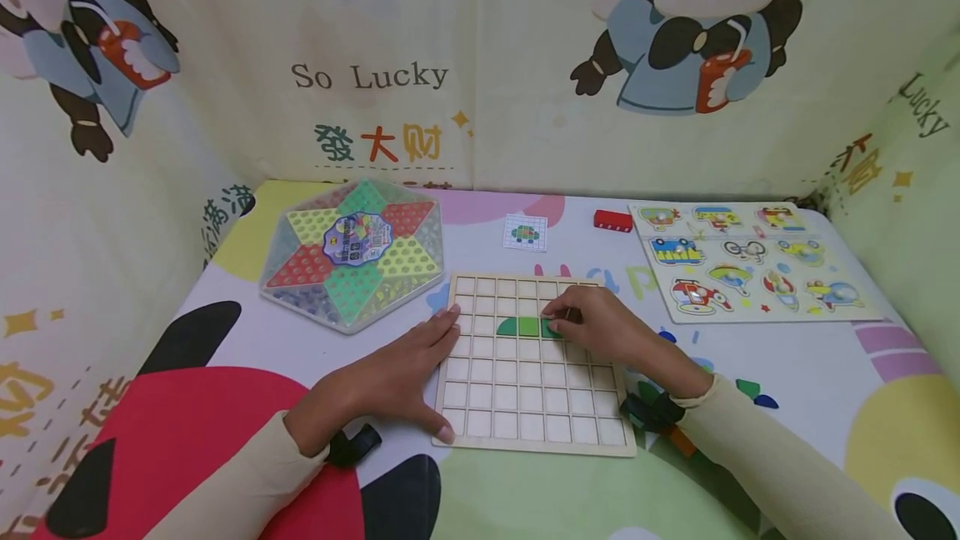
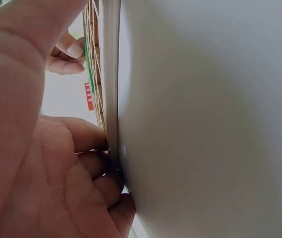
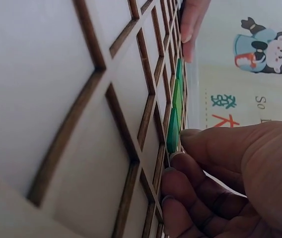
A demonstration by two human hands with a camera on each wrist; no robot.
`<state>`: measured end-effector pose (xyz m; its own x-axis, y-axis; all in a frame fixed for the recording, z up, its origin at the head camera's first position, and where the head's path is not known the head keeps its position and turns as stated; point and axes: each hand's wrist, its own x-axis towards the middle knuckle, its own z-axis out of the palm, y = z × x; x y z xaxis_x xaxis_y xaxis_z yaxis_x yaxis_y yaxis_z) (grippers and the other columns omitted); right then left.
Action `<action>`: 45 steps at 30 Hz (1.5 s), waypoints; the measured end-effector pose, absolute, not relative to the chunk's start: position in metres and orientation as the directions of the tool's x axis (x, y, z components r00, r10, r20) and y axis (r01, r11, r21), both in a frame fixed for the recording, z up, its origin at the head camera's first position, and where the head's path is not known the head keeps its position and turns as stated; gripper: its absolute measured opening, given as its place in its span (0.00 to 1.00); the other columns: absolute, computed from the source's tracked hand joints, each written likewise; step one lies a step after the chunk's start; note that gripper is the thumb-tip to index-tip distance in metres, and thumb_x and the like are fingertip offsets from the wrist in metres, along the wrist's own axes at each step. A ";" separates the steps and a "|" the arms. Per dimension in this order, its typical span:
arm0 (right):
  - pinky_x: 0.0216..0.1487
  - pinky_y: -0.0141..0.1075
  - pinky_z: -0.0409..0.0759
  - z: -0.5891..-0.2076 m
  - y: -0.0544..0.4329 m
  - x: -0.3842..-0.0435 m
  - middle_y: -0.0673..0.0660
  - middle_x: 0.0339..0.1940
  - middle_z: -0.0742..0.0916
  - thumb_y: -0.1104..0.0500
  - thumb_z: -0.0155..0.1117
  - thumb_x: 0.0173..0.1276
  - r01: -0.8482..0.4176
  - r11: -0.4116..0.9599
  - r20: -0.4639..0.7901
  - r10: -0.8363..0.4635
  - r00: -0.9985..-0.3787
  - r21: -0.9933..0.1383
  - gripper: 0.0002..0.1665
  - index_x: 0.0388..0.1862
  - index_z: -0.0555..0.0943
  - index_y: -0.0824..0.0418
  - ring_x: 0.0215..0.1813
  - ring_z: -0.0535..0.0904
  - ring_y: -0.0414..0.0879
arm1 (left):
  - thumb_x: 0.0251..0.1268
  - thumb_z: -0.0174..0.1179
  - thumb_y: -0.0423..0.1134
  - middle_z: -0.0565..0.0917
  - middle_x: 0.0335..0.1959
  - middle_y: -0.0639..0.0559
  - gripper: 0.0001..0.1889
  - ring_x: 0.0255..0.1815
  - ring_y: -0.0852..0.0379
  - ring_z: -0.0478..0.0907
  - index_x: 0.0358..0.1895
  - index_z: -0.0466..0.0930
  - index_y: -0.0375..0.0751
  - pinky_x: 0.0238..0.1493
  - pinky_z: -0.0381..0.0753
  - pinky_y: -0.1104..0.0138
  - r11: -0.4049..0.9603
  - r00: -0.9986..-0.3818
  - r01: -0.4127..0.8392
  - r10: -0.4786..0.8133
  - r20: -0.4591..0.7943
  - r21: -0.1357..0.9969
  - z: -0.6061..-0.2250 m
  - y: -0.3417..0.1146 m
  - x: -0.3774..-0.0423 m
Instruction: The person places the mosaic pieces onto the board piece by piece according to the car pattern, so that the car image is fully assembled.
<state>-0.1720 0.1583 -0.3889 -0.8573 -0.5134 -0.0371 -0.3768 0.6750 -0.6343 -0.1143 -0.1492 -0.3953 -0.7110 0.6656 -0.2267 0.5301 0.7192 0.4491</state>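
Note:
A wooden grid board (image 1: pixel 517 398) lies in front of me, with a row of green pieces in its upper cells. A dark green rounded piece (image 1: pixel 507 327) sits at the left of the row, and a lighter green square (image 1: pixel 528 327) beside it. My right hand (image 1: pixel 600 325) pinches the dark green piece (image 3: pixel 173 130) at the row's right end between thumb and finger, right at its cell. My left hand (image 1: pixel 393 369) rests along the board's left edge, fingers spread, the thumb by the lower left corner. In the left wrist view its fingertips touch the board's side.
A small pattern card (image 1: pixel 525 233) and a red block (image 1: pixel 612 221) lie behind the board. Back left is a hexagonal star-patterned game board (image 1: pixel 352 282); at the right, a vehicle picture puzzle (image 1: pixel 750 273). Loose coloured pieces (image 1: pixel 748 388) lie around my right forearm.

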 end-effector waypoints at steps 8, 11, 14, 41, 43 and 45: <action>0.37 0.35 0.79 -0.377 0.163 -0.169 0.48 0.36 0.84 0.61 0.66 0.68 -0.359 0.689 -0.036 -0.487 -0.872 -0.630 0.10 0.47 0.86 0.60 0.38 0.76 0.43 | 0.38 0.72 0.69 0.40 0.79 0.44 0.68 0.78 0.49 0.36 0.77 0.46 0.33 0.73 0.49 0.54 0.718 -0.713 0.532 0.666 -0.221 0.450 -0.392 -0.150 -0.113; 0.36 0.35 0.79 -0.369 0.169 -0.167 0.49 0.36 0.84 0.62 0.66 0.68 -0.366 0.693 -0.005 -0.470 -0.883 -0.621 0.11 0.48 0.86 0.62 0.37 0.76 0.44 | 0.39 0.72 0.69 0.40 0.79 0.44 0.67 0.78 0.48 0.36 0.77 0.46 0.32 0.73 0.49 0.54 0.715 -0.711 0.532 0.668 -0.218 0.453 -0.391 -0.151 -0.111; 0.35 0.34 0.80 -0.361 0.177 -0.165 0.48 0.35 0.84 0.63 0.66 0.67 -0.382 0.690 0.021 -0.469 -0.883 -0.615 0.11 0.48 0.86 0.62 0.35 0.76 0.44 | 0.39 0.73 0.68 0.40 0.79 0.43 0.67 0.78 0.47 0.36 0.76 0.46 0.31 0.73 0.49 0.53 0.709 -0.710 0.533 0.671 -0.211 0.463 -0.391 -0.151 -0.110; 0.37 0.31 0.80 -0.385 0.248 -0.122 0.45 0.39 0.86 0.60 0.66 0.68 -0.269 0.682 -0.136 -0.478 -0.868 -0.681 0.10 0.47 0.85 0.58 0.37 0.79 0.39 | 0.40 0.72 0.68 0.39 0.79 0.44 0.67 0.78 0.50 0.34 0.77 0.45 0.32 0.74 0.47 0.55 0.732 -0.697 0.518 0.661 -0.277 0.442 -0.387 -0.146 -0.112; 0.38 0.31 0.80 -0.388 0.250 -0.121 0.44 0.39 0.85 0.59 0.67 0.68 -0.275 0.686 -0.135 -0.480 -0.867 -0.673 0.10 0.47 0.85 0.57 0.37 0.78 0.38 | 0.40 0.72 0.68 0.40 0.79 0.44 0.67 0.78 0.49 0.34 0.77 0.45 0.32 0.74 0.47 0.55 0.734 -0.698 0.519 0.659 -0.279 0.438 -0.386 -0.145 -0.112; 0.38 0.31 0.80 -0.389 0.253 -0.119 0.44 0.38 0.85 0.58 0.67 0.67 -0.277 0.694 -0.128 -0.471 -0.873 -0.665 0.10 0.46 0.85 0.56 0.37 0.78 0.38 | 0.40 0.73 0.67 0.40 0.79 0.43 0.67 0.78 0.48 0.35 0.76 0.46 0.31 0.74 0.47 0.54 0.733 -0.698 0.521 0.661 -0.276 0.438 -0.386 -0.145 -0.112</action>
<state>-0.1194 0.2527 -0.3888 -0.8730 -0.4707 -0.1276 -0.2769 0.6937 -0.6649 -0.1122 -0.1446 -0.3857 -0.6981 0.6608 -0.2756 0.5206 0.7328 0.4382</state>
